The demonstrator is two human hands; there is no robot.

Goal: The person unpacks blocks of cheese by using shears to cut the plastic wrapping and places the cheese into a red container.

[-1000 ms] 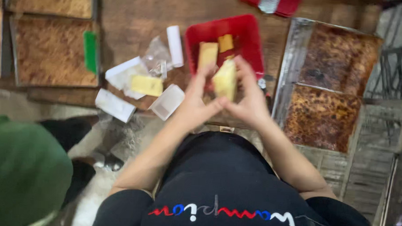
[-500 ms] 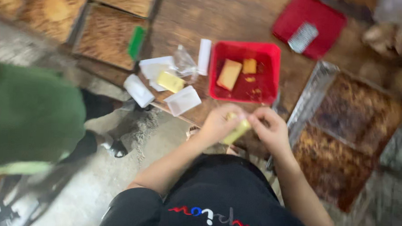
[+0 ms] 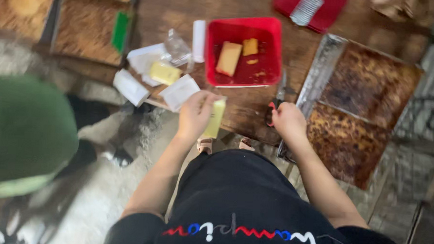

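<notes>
My left hand [image 3: 194,115] holds a pale yellow block [image 3: 214,118] upright over the near edge of the wooden table [image 3: 249,106]. My right hand [image 3: 288,120] rests on the table edge, fingers curled at the red handle of a pair of scissors [image 3: 275,102]; whether it grips them is unclear. Behind the hands stands a red square tub [image 3: 267,47] with two yellow-orange blocks [image 3: 229,58] and crumbs inside.
A metal baking tray [image 3: 324,73] with browned sheets lies right. White wrappers [image 3: 179,92], a yellow block [image 3: 164,72] and a clear bag [image 3: 176,46] lie left of the tub. A red lid [image 3: 331,13] sits behind. More trays, one with a green tool [image 3: 119,31], far left. A person in green [image 3: 24,129] stands left.
My hands have come apart: the left keeps the yellow block, the right has moved over to the scissors. The view has shifted nearer to the table.
</notes>
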